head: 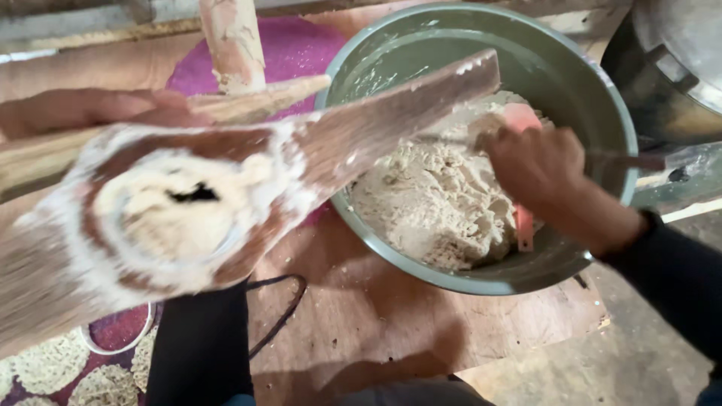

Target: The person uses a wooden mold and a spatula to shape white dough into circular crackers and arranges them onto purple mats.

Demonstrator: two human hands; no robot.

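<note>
The right hand [538,169] reaches into a large green bowl [602,113] and is closed around a pink scraper [522,120], whose blade sticks up above the knuckles and whose lower end shows below the hand against the bowl's inner wall. The bowl holds a heap of pale, crumbly dough [429,203] that fills most of its bottom; the hand rests against the right side of that heap.

The left hand [83,109] lies at the far left, fingers stretched along the back edge of a wooden press board [376,120] that runs slantwise from the lower left up over the rim of the bowl. It seems to be gripping the board, though blur makes it hard to tell how tightly the fingers close. The wide near end of the board carries a round ring of dough and flour [162,207], white at the rim and with a small dark gap in its middle.

Behind the board a flour-smeared wooden post [233,41] stands upright over a purple mat [297,49]. The bowl sits on a brown wooden floor board [376,316], where a thin black cable [282,308] loops. At the lower left corner lie lacy round noodle discs [49,365], and a dark metal machine [677,60] stands at the upper right.
</note>
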